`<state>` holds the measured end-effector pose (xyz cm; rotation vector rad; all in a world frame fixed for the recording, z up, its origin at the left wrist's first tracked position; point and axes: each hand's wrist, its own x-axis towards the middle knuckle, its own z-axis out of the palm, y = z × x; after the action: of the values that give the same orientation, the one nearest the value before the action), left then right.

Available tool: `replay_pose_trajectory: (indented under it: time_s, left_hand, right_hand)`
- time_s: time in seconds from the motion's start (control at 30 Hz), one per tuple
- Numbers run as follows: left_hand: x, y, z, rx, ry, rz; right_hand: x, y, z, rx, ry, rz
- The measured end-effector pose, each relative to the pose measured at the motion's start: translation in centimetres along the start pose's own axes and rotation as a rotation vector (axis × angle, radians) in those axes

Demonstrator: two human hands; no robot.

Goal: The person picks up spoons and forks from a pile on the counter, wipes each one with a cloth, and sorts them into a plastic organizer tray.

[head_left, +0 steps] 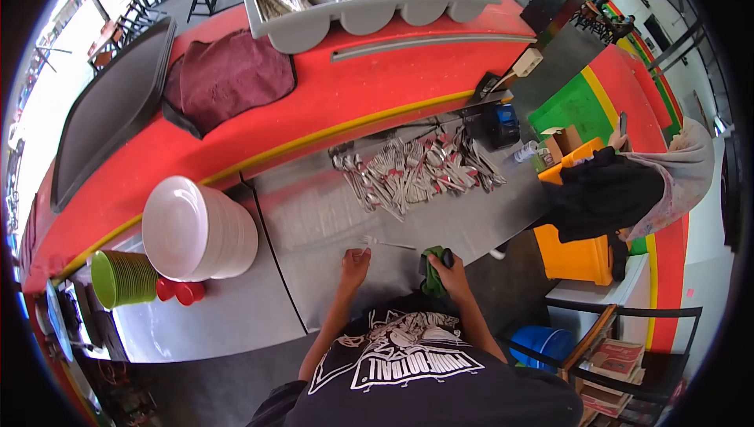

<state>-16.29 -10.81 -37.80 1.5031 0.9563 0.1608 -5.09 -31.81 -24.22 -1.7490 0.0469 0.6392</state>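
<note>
Now the left hand [355, 263] rests on the brushed steel counter [314, 215] with its fingers loose and slightly bent, holding nothing. The right hand [451, 271] is clenched around a crumpled green cloth [431, 270]. Something small and dark shows at its fingertips, but it is too small to identify.

A single silver metal fork [389, 243] lies flat on the counter just beyond both hands, between them. Its long axis runs crosswise to the person, left to right and tilted a little, with the right end nearer the body. The left end lies just ahead of the left fingertips, close but apparently not touching. The right end stops near the cloth. The free left hand is the nearer one.

Farther along the counter sits a heap of silver cutlery [416, 168], well apart from the hands. A stack of white bowls [196, 229] stands off to the left.
</note>
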Motion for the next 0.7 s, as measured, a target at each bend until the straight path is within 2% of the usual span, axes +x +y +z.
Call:
replay_pose_trajectory:
  time_s: [0.03,0.07,0.17,0.27,0.37,0.47,0.57,0.67,0.7]
  left_hand:
    - [-1.4,-0.7,0.8,-0.008,0.042,-0.073]
    - [-1.8,-1.0,1.5,0.047,0.05,-0.115]
    - [0.9,-5.9,5.4,0.249,0.274,-0.003]
    - [1.1,-0.4,5.8,0.283,0.321,-0.028]
    - [3.9,-1.3,8.4,0.237,0.444,0.019]
    - [4.1,0.7,11.1,0.201,0.465,0.017]
    - [4.3,-0.1,13.9,0.097,0.425,0.036]
    - [5.5,0.1,15.5,0.195,0.684,-0.044]
    - [6.6,0.8,15.1,0.206,0.728,-0.015]
  right_hand:
    - [-1.0,0.0,-0.9,0.034,0.022,0.092]
    - [-0.9,0.5,-1.6,0.017,0.032,0.093]
    - [1.2,0.7,-2.1,0.036,-0.028,0.056]
    - [3.4,-0.9,-0.8,0.039,-0.11,-0.049]
    - [4.4,-2.7,-1.7,-0.024,-0.22,-0.184]
    - [6.0,-1.5,-4.8,-0.027,-0.353,-0.239]
    - [8.6,-0.6,-9.4,-0.091,-0.4,-0.228]
    - [10.6,-1.9,-13.7,-0.012,-0.37,-0.18]
    - [11.7,-2.2,-14.8,0.011,-0.35,-0.17]
